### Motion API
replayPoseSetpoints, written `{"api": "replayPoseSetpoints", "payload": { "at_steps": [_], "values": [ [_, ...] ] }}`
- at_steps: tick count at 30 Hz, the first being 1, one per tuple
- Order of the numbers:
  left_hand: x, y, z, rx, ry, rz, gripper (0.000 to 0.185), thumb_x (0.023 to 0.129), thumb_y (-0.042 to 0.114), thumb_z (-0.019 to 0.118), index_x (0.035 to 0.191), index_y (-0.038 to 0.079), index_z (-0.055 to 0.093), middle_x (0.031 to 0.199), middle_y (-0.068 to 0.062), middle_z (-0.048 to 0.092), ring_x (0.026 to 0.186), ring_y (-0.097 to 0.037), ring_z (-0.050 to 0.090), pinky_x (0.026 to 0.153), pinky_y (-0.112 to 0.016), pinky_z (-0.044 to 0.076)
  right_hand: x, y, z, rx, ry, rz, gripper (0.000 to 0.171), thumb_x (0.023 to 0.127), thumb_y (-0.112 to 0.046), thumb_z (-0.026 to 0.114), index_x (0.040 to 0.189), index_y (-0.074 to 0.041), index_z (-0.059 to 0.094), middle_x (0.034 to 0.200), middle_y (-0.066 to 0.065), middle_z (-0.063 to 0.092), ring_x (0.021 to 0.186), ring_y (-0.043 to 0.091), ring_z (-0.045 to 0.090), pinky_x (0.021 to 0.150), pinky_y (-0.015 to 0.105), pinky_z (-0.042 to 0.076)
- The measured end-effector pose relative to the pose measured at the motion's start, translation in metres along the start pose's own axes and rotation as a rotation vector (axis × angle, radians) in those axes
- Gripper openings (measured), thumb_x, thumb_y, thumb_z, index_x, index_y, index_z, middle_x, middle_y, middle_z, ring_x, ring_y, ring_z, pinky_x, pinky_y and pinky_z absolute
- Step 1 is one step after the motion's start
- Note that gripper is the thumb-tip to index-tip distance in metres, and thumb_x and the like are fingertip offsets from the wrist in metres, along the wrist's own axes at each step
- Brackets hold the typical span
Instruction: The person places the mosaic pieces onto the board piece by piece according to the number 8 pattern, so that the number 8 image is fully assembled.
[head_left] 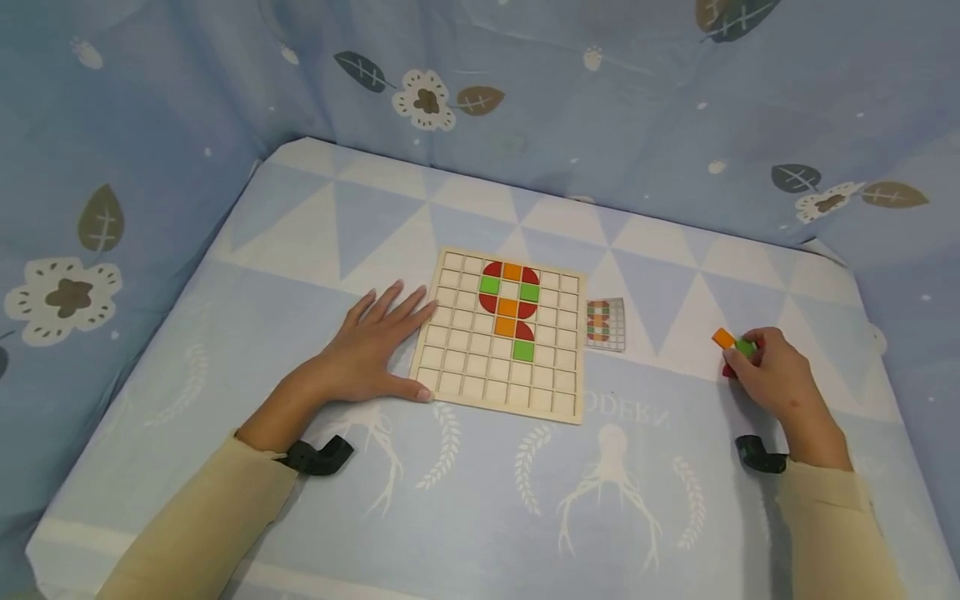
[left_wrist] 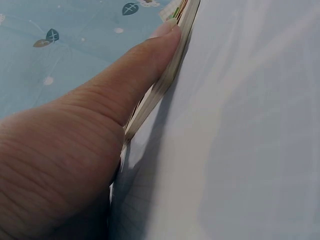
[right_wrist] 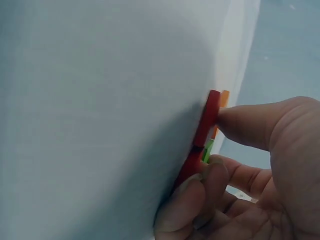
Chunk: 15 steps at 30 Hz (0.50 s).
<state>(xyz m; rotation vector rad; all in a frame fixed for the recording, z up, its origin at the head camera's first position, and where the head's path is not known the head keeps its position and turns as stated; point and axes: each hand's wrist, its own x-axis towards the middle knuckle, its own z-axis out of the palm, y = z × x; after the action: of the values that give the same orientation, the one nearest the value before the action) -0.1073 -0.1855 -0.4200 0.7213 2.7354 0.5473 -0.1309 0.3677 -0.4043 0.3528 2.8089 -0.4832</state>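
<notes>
My left hand lies spread at the left side of a wooden grid board, its fingertips and thumb on the board's edge. In the left wrist view the thumb rests along that edge. Red, green and orange pieces form a pattern on the grid. Far to the right, my right hand has its thumb and curled fingers around red tiles low at the tabletop. A green tile and an orange tile are beside its thumb. The fingers partly hide these tiles.
A small pattern card lies against the board's right side, showing a coloured design on a grid. The table wears a blue and white printed cloth. Blue floral fabric hangs behind and at the sides.
</notes>
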Motion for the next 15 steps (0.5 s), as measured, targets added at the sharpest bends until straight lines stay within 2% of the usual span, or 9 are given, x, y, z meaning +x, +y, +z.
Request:
{"api": "replayPoseSetpoints", "payload": {
  "at_steps": [3,6,11,15],
  "values": [
    [-0.001,-0.001,-0.001,0.003,0.004,0.003,0.117,0.069,0.079,0.062,0.157,0.024,0.007,0.162,-0.001,-0.003,0.146,-0.029,-0.012,0.112,-0.057,-0.004,0.000,0.001,0.000,0.002,-0.011,-0.025,0.066,0.097,-0.040,0.051,0.135,0.011,0.030,0.102,0.027,0.048,0.087,0.037,0.048,0.067,0.042,0.048],
    [-0.001,-0.001,0.000,-0.001,0.005,0.006,0.117,0.068,0.079,0.062,0.157,0.025,0.007,0.162,-0.001,-0.003,0.146,-0.029,-0.012,0.112,-0.057,-0.005,-0.002,0.006,-0.004,0.051,-0.041,-0.047,0.066,0.098,-0.037,0.050,0.137,0.010,0.028,0.106,0.026,0.048,0.087,0.036,0.051,0.064,0.036,0.048],
    [0.000,-0.001,0.000,-0.002,0.007,0.008,0.117,0.068,0.079,0.063,0.157,0.024,0.008,0.162,-0.001,-0.003,0.146,-0.029,-0.012,0.112,-0.057,-0.005,-0.006,0.020,-0.010,0.234,-0.101,-0.070,0.058,0.102,-0.025,0.044,0.143,0.008,0.021,0.113,0.024,0.046,0.083,0.029,0.058,0.062,0.025,0.054],
    [0.002,0.001,0.001,0.002,0.002,0.006,0.117,0.069,0.077,0.064,0.157,0.024,0.008,0.162,-0.001,-0.002,0.146,-0.029,-0.012,0.112,-0.057,-0.005,-0.012,0.029,-0.011,0.355,-0.115,-0.059,0.054,0.104,-0.024,0.040,0.144,0.007,0.019,0.115,0.024,0.047,0.073,0.022,0.061,0.064,0.026,0.055]
  ]
}}
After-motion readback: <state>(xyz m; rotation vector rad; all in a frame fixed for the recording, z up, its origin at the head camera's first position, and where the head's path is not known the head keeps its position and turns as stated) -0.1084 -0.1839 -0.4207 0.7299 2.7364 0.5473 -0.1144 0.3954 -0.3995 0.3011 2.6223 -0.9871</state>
